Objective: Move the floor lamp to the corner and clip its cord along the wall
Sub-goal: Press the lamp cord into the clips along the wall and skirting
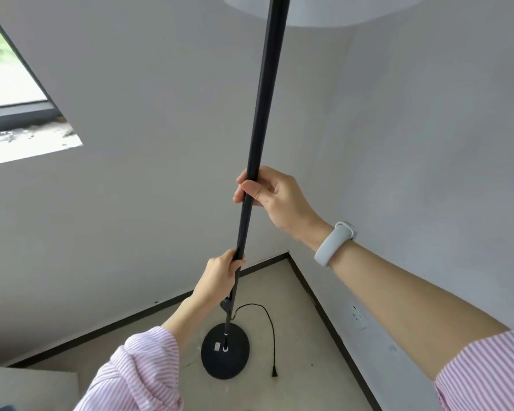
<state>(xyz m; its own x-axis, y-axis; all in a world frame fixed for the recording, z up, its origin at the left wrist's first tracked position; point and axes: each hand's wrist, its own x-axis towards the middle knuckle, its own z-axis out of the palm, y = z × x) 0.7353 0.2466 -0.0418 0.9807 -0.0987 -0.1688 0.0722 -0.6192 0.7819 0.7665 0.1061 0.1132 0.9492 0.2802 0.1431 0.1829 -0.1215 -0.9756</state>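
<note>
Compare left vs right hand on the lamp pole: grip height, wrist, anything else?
The right hand grips the pole higher up; the left hand grips lower, nearer the base. The right wrist wears a white band; the left wrist is bare. The right forearm is bare, its striped sleeve pushed far up; the left sleeve reaches closer to the wrist. Both hands are closed around the same black pole.

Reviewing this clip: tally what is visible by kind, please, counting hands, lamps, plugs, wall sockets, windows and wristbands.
Hands: 2, left hand and right hand, both gripping the pole
Floor lamp: 1
Plug on the loose cord: 1
Wall socket: 1
Window: 1
Wristband: 1
Total: 7
</note>
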